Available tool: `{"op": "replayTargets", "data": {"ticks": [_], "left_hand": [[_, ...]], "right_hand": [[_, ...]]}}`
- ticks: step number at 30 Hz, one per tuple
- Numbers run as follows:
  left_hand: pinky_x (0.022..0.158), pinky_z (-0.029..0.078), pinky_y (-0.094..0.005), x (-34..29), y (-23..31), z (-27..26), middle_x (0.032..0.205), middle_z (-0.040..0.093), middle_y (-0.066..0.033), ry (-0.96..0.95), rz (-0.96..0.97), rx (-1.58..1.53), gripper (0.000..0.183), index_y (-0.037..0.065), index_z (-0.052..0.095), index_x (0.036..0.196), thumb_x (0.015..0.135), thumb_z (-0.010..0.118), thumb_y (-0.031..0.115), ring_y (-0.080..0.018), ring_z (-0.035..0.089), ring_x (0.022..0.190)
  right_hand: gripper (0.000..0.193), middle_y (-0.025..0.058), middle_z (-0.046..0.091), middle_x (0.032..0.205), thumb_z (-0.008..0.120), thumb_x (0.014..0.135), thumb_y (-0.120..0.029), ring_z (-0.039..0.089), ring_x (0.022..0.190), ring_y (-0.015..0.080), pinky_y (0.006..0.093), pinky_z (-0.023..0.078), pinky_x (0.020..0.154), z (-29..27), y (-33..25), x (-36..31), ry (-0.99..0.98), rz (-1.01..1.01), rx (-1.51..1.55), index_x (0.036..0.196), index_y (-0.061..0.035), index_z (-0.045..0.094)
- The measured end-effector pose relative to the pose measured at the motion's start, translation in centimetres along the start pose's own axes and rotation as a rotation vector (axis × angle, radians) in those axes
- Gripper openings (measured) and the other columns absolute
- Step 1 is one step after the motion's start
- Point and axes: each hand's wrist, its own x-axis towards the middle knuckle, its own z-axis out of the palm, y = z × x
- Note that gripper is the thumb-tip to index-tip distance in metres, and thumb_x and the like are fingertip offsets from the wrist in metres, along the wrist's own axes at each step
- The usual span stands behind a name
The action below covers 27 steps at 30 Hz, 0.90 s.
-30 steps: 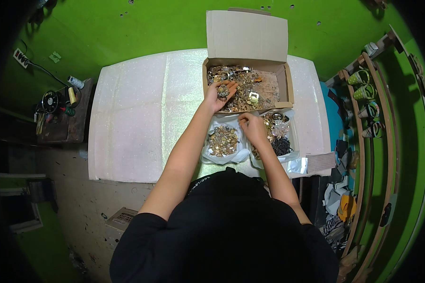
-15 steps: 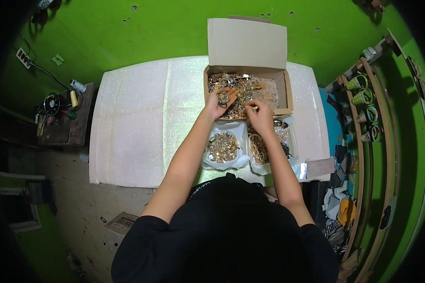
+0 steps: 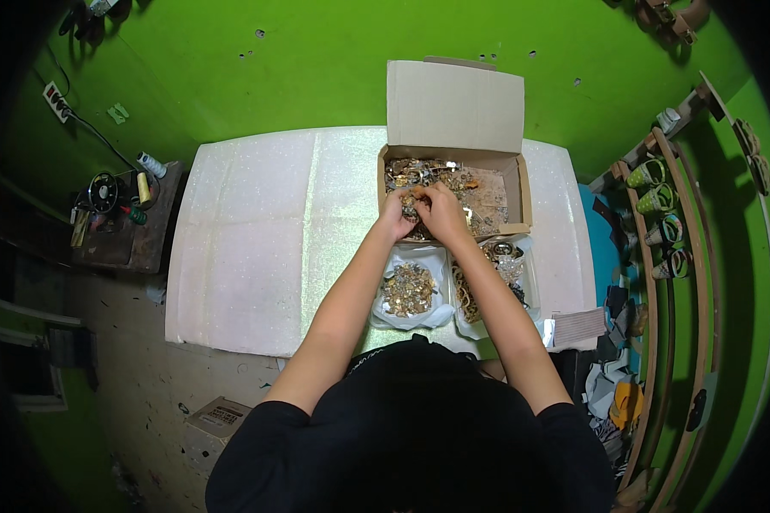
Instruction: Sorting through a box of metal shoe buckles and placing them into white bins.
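My left hand (image 3: 395, 218) is cupped, palm up, over the near left part of an open cardboard box (image 3: 526, 192). Small gold and silver metal pieces (image 3: 409, 208) lie heaped in its palm. Over that heap, my right hand (image 3: 441, 214) has its fingers bent and pinched; whatever is between them is too small to make out. Inside the box, a glittering mix of metal pieces (image 3: 411, 171) covers the left side, more thinly spread on the right. Nearer me, a plastic-lined tray (image 3: 402, 322) holds small gold and silver pieces (image 3: 409, 289).
A second lined tray (image 3: 535, 295), partly behind my right forearm, contains chains and larger shiny pieces. Sparkly white cloth (image 3: 239, 248) covers the table. The box's lid (image 3: 455, 107) stands raised. Right of the table are a wooden rack (image 3: 650, 342) and cloth scraps (image 3: 603, 385).
My right hand has moved left from above the box to the heap in my left palm, and the hands now meet. The whole view has shifted slightly, so things appear lower.
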Motion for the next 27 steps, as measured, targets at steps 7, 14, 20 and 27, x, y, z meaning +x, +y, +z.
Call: {"op": "replayTargets", "data": {"ticks": [7,14,20,27], "left_hand": [[0.068,0.047,-0.0322,1.2,0.2,-1.6,0.083,0.054,-0.0105,-0.003,0.002,-0.030,0.022,0.003,0.050,0.090,0.082,0.036,0.018,-0.0206,0.054,0.075],[0.072,0.050,-0.0330,0.6,0.0,-0.5,0.089,0.054,-0.0154,-0.039,-0.002,-0.026,0.024,0.000,0.046,0.093,0.082,0.033,0.017,-0.0232,0.056,0.080],[0.069,0.051,-0.0334,0.4,0.1,-0.4,0.088,0.054,-0.0161,-0.007,0.005,0.004,0.024,0.001,0.048,0.090,0.083,0.032,0.018,-0.0247,0.056,0.080],[0.062,0.052,-0.0318,0.6,0.1,-0.8,0.085,0.055,-0.0133,-0.060,-0.009,0.008,0.023,0.004,0.050,0.087,0.083,0.032,0.018,-0.0223,0.057,0.075]], "right_hand": [[0.014,0.0133,0.053,0.077,0.058,0.068,-0.010,0.052,0.074,0.0303,0.0362,0.042,0.065,0.4,-0.2,0.2,0.043,-0.058,0.008,0.080,-0.0018,0.059],[0.012,0.0132,0.052,0.074,0.059,0.069,-0.010,0.052,0.069,0.0293,0.0358,0.042,0.063,0.1,0.6,0.3,0.082,0.038,0.121,0.076,0.0000,0.057],[0.013,0.0114,0.057,0.069,0.059,0.072,-0.012,0.055,0.062,0.0200,0.0295,0.043,0.058,0.0,1.5,0.5,0.155,0.012,0.187,0.076,-0.0003,0.058],[0.011,0.0079,0.060,0.063,0.057,0.073,-0.007,0.057,0.056,0.0107,0.0229,0.044,0.051,0.2,2.1,0.8,0.060,0.295,0.574,0.075,0.0040,0.056]]}}
